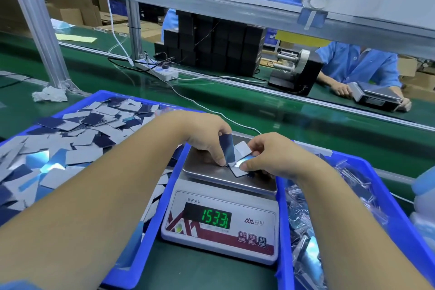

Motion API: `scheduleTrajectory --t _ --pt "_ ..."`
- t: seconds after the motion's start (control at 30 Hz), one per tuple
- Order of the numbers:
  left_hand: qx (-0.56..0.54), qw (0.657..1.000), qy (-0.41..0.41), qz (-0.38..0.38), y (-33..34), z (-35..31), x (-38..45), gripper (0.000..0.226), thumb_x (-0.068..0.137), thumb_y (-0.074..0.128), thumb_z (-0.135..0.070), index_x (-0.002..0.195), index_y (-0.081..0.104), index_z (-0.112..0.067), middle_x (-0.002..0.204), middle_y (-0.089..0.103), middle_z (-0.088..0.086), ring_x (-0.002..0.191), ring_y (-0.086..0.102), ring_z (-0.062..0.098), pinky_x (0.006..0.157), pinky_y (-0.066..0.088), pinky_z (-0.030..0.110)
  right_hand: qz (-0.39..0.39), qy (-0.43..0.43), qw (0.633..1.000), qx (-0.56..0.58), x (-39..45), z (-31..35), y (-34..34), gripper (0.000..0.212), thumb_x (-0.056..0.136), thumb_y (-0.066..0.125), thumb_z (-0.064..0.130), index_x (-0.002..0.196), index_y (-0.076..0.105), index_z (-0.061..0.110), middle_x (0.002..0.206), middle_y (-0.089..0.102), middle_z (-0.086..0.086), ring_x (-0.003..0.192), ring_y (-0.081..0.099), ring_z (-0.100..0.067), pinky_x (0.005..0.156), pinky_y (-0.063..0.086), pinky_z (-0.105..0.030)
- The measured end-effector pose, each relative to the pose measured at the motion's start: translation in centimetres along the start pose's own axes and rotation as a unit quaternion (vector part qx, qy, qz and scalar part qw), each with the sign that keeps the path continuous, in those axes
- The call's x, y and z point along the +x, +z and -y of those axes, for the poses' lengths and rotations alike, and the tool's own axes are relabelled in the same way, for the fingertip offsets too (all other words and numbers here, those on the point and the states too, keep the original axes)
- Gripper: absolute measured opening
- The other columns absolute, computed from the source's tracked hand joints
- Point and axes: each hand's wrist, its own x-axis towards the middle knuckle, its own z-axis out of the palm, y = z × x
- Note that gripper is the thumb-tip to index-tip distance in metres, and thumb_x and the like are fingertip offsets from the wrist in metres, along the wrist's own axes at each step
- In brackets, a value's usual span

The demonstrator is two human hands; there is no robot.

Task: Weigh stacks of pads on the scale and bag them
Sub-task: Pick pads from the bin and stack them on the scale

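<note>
While both hands meet over the scale (220,216), plenty going on at the pan (207,172). Left hand (207,136) pinching a dark blue pad (227,148), standing it nearly upright on its edge, thumb and fingers curled round it. Right hand (270,155) just at 3 o'clock of that, fingers curled and pressing down on a small stack (242,158) of pads lying flat on the pan, white backing facing up on the top one. Upright pad touching or just beside the stack, can't tell which tbh.

Green digits on the display (215,218), looks like 1533 but the decimal is too blurry to call.

Left bin (162,198), blue, at 9 o'clock of the scale, loaded with loose pads (70,143), some grey side up, some dark blue, a few shiny. Right bin (376,186), also blue, at 3 o'clock, holding clear bags (306,231) with pads inside.

Up at 12 o'clock, green belt (259,106) running across, with a white power strip (156,69) and a wall of black boxes (211,45) beyond it. At 1 to 2 o'clock, a tape dispenser (296,70) and another worker in a blue coat (357,63) with hands on a second scale (374,95). Crumpled white wad (49,94) at 10 o'clock by the frame post (40,30).
</note>
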Motion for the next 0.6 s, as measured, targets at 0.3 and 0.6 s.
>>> scheduleTrajectory --t 0.3,0.6 --pt "-0.067 0.994 0.023 -0.082 1.9 0.5 -0.5 0.027 0.071 0.086 -0.029 0.089 0.067 -0.024 0.075 0.066 -0.015 0.067 0.06 0.002 0.06 0.044 0.021 0.015 -0.015 1.0 0.02 -0.3 0.4 0.3 0.015 0.073 0.079 0.024 0.087 0.074 0.024 0.061 0.067 0.011 0.045 0.05 -0.004 0.043 0.037 -0.015" --pt "-0.013 0.996 0.042 -0.073 2.9 -1.1 -0.6 0.038 0.071 0.086 -0.033 0.097 0.059 -0.022 0.084 0.062 -0.007 0.073 0.057 0.014 0.062 0.044 0.028 0.051 -0.01 0.997 0.048 -1.2 0.6 -0.5 0.026 0.07 0.077 0.005 0.091 0.072 0.019 0.057 0.063 0.011 0.054 0.06 -0.007 0.054 0.051 -0.021"
